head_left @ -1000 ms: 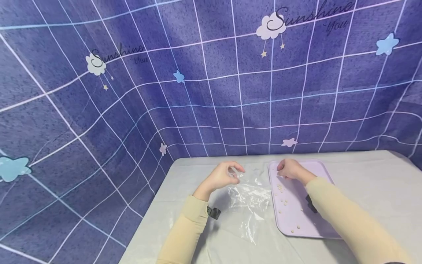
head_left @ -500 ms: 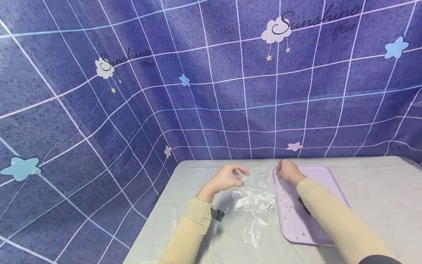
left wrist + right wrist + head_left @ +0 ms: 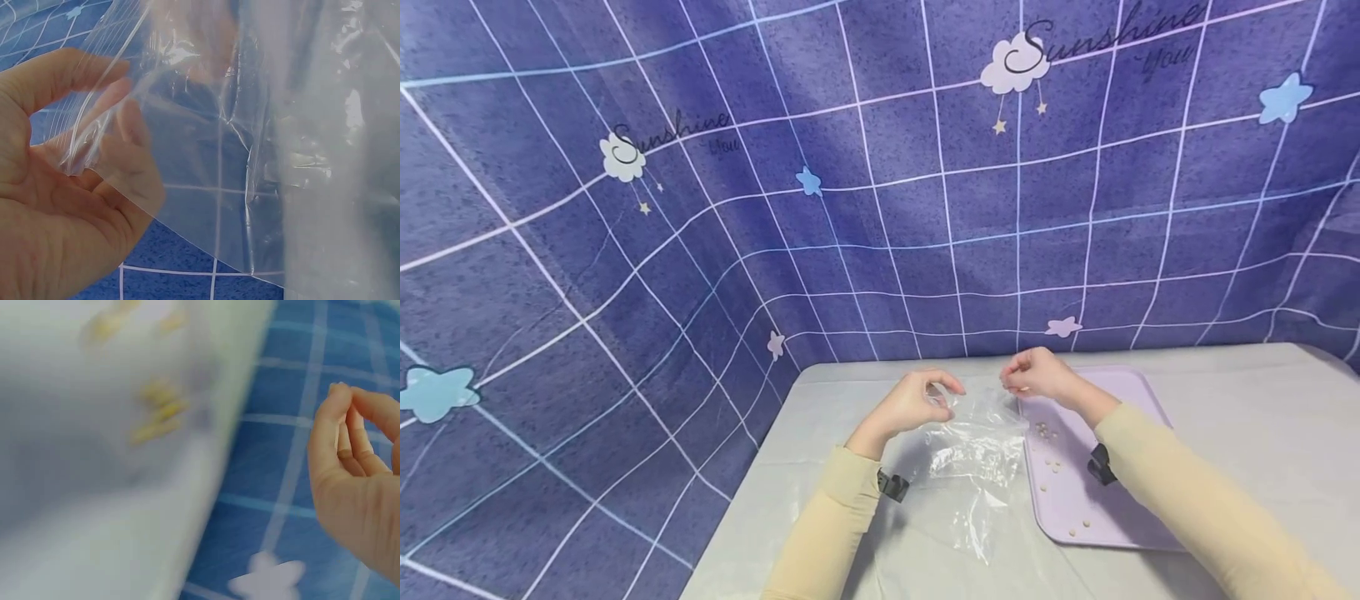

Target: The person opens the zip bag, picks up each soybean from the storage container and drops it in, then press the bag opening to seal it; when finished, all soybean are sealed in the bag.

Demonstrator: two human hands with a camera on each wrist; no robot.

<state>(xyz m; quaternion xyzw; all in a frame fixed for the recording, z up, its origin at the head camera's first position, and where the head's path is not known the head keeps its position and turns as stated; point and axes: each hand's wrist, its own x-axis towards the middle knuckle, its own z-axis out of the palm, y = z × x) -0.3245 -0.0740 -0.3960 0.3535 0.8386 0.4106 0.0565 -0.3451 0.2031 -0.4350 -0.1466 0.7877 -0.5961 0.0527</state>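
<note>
My left hand [image 3: 910, 404] holds a clear plastic zip bag [image 3: 981, 458] by its mouth, thumb and fingers curled at the zip edge. In the left wrist view, the bag [image 3: 200, 150] spreads out from the hand [image 3: 56, 219], some fingers showing through the film. Over the far left edge of the lilac tray [image 3: 1120, 521], my right hand [image 3: 1045, 379] is close to the bag's mouth. Its thumb and index fingertips meet in a pinch in the right wrist view, seemingly on a small bean that they largely hide. Several pale yellow beans [image 3: 1042, 431] lie on the tray.
A light grey cloth covers the table [image 3: 1247, 433]. Blue curtain [image 3: 880, 275] with a grid, stars and clouds hangs at the back and left. Dark wrist cameras [image 3: 892, 485] sit at both cuffs.
My right hand has lifted from the tray's far left corner and moved left to the bag's mouth, fingertips together. The left hand keeps its grip on the bag nearly still.
</note>
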